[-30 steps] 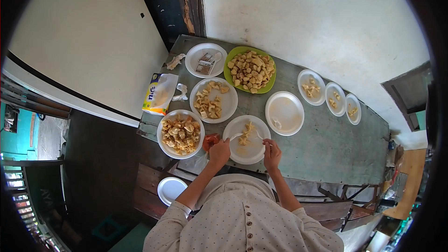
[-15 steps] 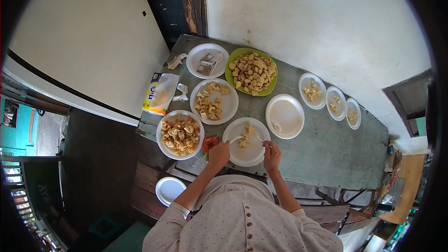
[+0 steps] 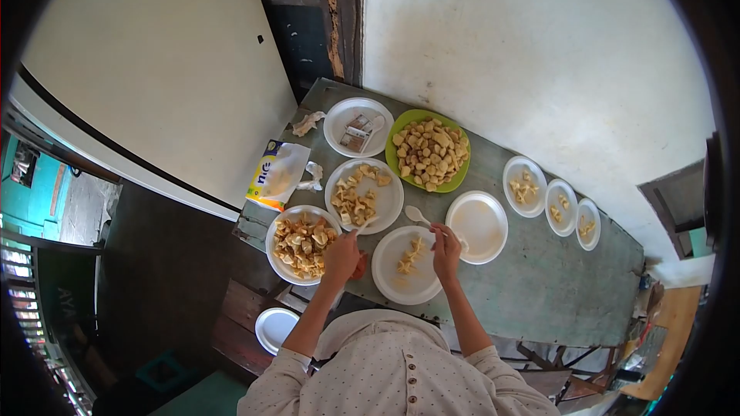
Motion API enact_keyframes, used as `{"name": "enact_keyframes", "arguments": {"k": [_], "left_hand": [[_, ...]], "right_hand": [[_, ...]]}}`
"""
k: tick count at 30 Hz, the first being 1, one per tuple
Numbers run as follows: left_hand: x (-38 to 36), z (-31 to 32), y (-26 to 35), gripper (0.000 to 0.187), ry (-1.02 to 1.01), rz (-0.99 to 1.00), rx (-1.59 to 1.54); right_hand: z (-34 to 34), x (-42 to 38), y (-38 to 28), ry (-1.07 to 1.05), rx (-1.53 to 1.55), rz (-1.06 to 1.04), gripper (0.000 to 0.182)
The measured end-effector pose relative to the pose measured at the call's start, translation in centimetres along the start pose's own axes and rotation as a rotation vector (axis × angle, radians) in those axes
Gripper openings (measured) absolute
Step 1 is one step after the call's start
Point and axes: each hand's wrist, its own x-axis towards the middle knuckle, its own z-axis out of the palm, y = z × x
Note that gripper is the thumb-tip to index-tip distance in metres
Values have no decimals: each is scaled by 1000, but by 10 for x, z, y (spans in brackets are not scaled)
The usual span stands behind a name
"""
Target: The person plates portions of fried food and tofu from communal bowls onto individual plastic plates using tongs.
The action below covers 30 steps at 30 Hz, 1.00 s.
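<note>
My left hand [image 3: 340, 257] is closed on the handle of a white plastic utensil [image 3: 369, 222], its head at the near edge of a white plate [image 3: 333, 182] of pale yellow pieces. Held in my closed right hand [image 3: 445, 254] is a white plastic spoon [image 3: 416, 213], its bowl just beyond the far rim of the middle plate [image 3: 388, 250]. A small row of yellow fried-looking pieces [image 3: 411, 255] lies on that middle plate. Left of my left hand stands a heaped plate [image 3: 271, 254] of browner pieces. A red item [image 3: 360, 266] is partly hidden by my left hand.
At the back are a green dish [image 3: 392, 159] of tan chunks and a plate [image 3: 333, 123] with small packets and a spoon. A tissue pack [image 3: 276, 175] lies left. To the right are another plate [image 3: 478, 227] and three smaller portioned plates [image 3: 511, 191]. A plate [image 3: 276, 329] sits on the bench.
My left hand has moved left with its utensil, from the middle plate to the plate of pale pieces. My right hand has lifted the spoon's bowl away from the pieces. The view has shifted.
</note>
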Motion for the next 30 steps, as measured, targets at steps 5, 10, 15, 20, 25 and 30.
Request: {"name": "enact_keyframes", "arguments": {"k": [5,10,15,20,25,30], "left_hand": [[31,-20,-16,22,161,-34,49],[58,-22,-32,23,184,-126,24],[79,-28,-49,24,179,-249,38],[89,-15,-69,24,100,-306,108],[93,-21,-55,21,22,-332,138],[96,-10,-58,22,26,-176,111]], "right_hand": [[41,45,2,-155,-26,2,20],[74,75,-9,-183,27,-82,21],[95,91,-18,-260,28,-55,23],[116,88,-18,-333,-7,-155,19],[114,85,-28,-327,-294,-424,14],[114,79,-23,-316,-295,-424,14]]}}
